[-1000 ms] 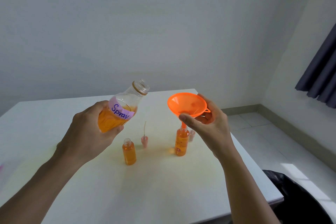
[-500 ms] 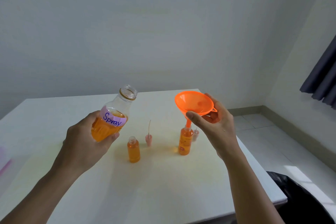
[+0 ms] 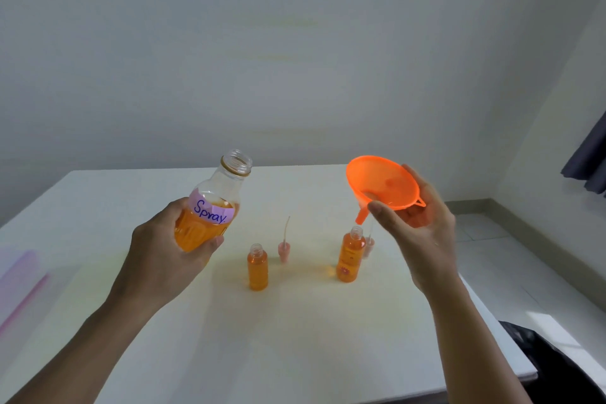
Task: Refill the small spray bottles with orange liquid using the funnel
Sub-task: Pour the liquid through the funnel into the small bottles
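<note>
My left hand (image 3: 167,259) grips an uncapped clear bottle (image 3: 210,207) labelled "Spray", about half full of orange liquid and nearly upright. My right hand (image 3: 423,233) holds the orange funnel (image 3: 382,184) by its bowl, tilted, with the spout just above and clear of the right small bottle (image 3: 350,256). That bottle stands open and full of orange liquid. A second small bottle (image 3: 257,267), also open and filled, stands to its left. A pink spray head with its tube (image 3: 284,246) stands between them; another spray head (image 3: 369,244) sits behind the right bottle.
All of this is on a white table (image 3: 295,338) whose right edge drops to a tiled floor. A pink translucent object (image 3: 19,279) lies at the table's left edge. A dark bag (image 3: 557,367) sits on the floor at lower right. A dark curtain (image 3: 590,154) hangs at right.
My right hand lifted the funnel's spout out of the right small bottle and tilted the funnel. My left hand brought the big bottle from tilted to nearly upright.
</note>
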